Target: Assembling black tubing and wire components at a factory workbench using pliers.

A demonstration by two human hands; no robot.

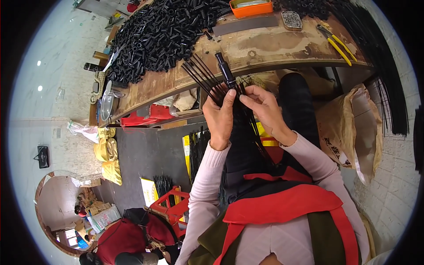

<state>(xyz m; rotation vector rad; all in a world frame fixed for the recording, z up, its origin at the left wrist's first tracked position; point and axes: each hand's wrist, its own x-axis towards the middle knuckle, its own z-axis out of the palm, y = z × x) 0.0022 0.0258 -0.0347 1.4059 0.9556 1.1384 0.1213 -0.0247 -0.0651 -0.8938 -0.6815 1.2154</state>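
My left hand (220,112) is closed around a bundle of thin black rods (202,78) whose ends fan out over the table edge. Its thumb presses on a black stepped plastic tube (225,70) that points away from me, with a thin pale ring near its lower end. At the right, my right hand (265,108) pinches close to the base of that tube, thumb and forefinger together. What lies between those fingertips is too small to make out. More of the rods run down below my hands, over my dark trousers.
A large heap of black plastic tubes (154,37) covers the wooden table's (304,46) left part. Yellow-handled pliers (339,46), an orange tray (251,9) and a small metal dish (292,20) lie right of it. Long black rods (388,88) hang over the right edge. Another person (128,238) sits at lower left.
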